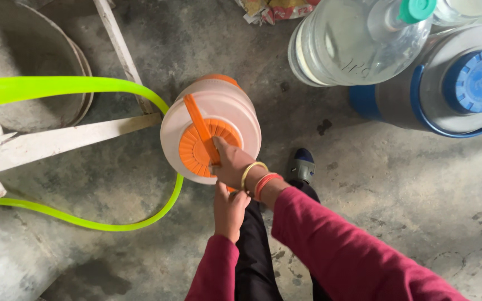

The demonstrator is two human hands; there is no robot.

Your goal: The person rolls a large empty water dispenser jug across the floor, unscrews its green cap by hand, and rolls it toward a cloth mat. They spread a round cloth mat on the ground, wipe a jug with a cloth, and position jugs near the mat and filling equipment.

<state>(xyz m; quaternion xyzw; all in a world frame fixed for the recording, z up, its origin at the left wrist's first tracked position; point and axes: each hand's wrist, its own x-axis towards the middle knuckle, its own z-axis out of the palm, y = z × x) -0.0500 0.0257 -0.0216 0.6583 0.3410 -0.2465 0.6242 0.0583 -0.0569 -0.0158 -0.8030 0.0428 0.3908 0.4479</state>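
- On the concrete floor [397,184], centre of view: white insulated water jug [213,120] w/ orange ribbed lid [196,150] and orange carry handle [199,125], upright; all places below given rel. to it.
- Right hand [231,164]: on top of jug at lid's near edge, fingers closed over lid rim / handle base. Bangles at the wrist.
- Left hand [229,210]: just below jug on the person's side, fingers curled shut against its lower wall; what exactly it grips is hidden, cannot tell.
- Green hose [112,226]: loops round jug's left side, passing just beside it.
- Left of jug: white wooden frame [68,139], grey basin [34,61].
- Upper right of jug, apart: clear bottle w/ green cap [358,44], drum w/ blue cap [453,89].
- Person's shoe [302,164]: near jug, right side.
- Risks, as judged: jug tips if top hand pushes sideways w/o bottom hand bracing; hose underfoot could snag and trip; a wet lid would let the grip slip.
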